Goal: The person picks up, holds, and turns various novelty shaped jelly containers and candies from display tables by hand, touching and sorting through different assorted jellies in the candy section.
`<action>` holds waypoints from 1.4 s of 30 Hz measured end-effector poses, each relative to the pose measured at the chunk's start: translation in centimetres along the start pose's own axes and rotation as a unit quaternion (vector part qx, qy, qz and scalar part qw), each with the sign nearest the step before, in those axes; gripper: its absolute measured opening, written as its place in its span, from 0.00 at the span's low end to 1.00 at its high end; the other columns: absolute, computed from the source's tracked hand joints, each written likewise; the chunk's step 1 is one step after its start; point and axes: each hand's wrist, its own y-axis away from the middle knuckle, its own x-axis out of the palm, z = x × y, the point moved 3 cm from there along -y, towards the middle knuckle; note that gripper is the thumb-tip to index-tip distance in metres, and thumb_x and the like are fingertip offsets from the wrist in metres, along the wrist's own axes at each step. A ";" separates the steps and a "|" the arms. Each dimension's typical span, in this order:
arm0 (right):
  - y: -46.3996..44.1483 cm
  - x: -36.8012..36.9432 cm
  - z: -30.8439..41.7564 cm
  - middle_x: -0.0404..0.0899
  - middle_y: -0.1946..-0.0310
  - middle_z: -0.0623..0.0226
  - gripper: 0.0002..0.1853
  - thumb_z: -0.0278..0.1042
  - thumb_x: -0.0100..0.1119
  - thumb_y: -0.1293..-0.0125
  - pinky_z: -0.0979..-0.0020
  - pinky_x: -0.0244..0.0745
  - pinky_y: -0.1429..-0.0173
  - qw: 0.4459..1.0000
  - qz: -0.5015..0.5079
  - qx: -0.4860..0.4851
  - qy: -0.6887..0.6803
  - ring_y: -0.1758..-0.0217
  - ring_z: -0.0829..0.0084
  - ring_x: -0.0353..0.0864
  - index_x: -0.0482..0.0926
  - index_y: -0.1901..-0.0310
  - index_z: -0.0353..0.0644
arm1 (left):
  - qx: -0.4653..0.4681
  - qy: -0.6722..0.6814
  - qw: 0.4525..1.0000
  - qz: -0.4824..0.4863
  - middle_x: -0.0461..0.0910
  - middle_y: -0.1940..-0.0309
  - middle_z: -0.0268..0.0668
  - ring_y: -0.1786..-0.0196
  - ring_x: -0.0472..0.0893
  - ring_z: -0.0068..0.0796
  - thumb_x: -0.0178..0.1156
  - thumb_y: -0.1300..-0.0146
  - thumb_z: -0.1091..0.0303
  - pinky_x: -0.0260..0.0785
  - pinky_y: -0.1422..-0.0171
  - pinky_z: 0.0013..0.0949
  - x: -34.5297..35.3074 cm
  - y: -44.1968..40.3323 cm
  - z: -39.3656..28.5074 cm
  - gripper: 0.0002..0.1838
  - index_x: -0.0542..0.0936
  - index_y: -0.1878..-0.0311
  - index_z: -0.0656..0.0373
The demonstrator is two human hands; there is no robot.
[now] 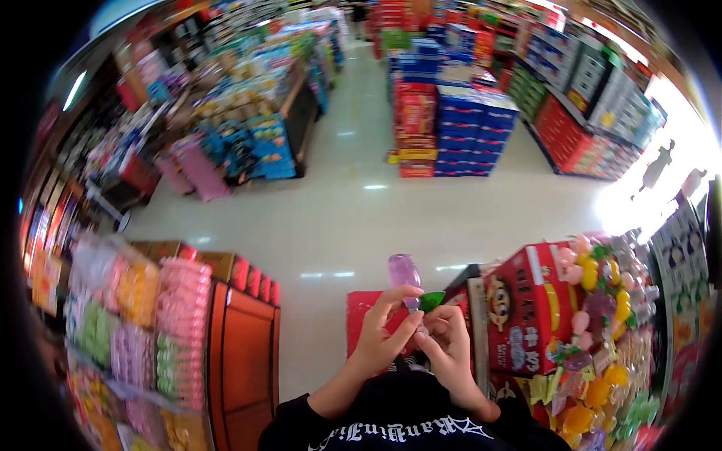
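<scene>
In front of my chest is a translucent purple, bulb-shaped toy (404, 272) with a green leaf (431, 301) at its narrow end. Its rounded end points up and away from me. My left hand (386, 331) is closed, with thumb and fingers pinching the toy's neck just below the bulb. Close beside it, my right hand (450, 347) has its fingers curled and pressed together around the lower end, below the leaf. The fingers partly hide that end. A red surface (361, 304) shows behind my left hand.
To my right, a red printed carton (519, 308) adjoins a heap of fruit-shaped toys (602, 331). Bagged pastel goods (135, 338) top a wooden counter (244, 346) on my left. Ahead, across the shiny floor (353, 218), stand blue boxes (472, 131) and a loaded display (248, 105).
</scene>
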 end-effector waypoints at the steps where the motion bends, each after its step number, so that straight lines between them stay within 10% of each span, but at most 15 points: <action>1: 0.0 1.7 -0.6 0.75 0.75 0.69 0.10 0.25 0.56 0.39 0.83 0.63 0.70 0.999 0.031 -0.002 0.035 0.73 0.84 0.72 0.67 0.59 0.34 | 0.013 -0.009 0.999 -0.035 0.72 0.54 0.38 0.51 0.73 0.24 0.52 0.39 0.80 0.64 0.47 0.28 -1.7 1.4 -1.4 0.19 0.64 0.45 0.61; 19: 14.8 34.8 -10.1 0.74 0.76 0.70 0.09 0.30 0.45 0.32 0.82 0.67 0.69 0.835 0.519 0.181 0.040 0.74 0.83 0.72 0.74 0.63 0.33 | -0.041 -0.168 0.919 -0.353 0.60 0.37 0.51 0.33 0.61 0.37 0.54 0.39 0.64 0.48 0.31 0.36 -22.9 34.5 -12.0 0.37 0.48 0.31 0.61; 26: 21.3 43.2 -13.1 0.73 0.76 0.73 0.12 0.32 0.43 0.31 0.82 0.67 0.68 0.672 0.698 0.241 0.053 0.74 0.84 0.70 0.74 0.66 0.34 | -0.001 -0.167 0.802 -0.574 0.57 0.33 0.47 0.32 0.59 0.33 0.62 0.49 0.68 0.49 0.32 0.33 -24.3 43.4 -17.0 0.47 0.46 0.30 0.62; 42: 26.5 61.0 -17.5 0.70 0.77 0.72 0.11 0.32 0.41 0.31 0.79 0.64 0.71 0.422 0.854 0.304 -0.020 0.76 0.81 0.69 0.72 0.67 0.37 | 0.060 -0.186 0.602 -0.775 0.65 0.38 0.46 0.41 0.68 0.26 0.49 0.39 0.78 0.59 0.39 0.27 -33.7 51.8 -21.6 0.33 0.51 0.30 0.59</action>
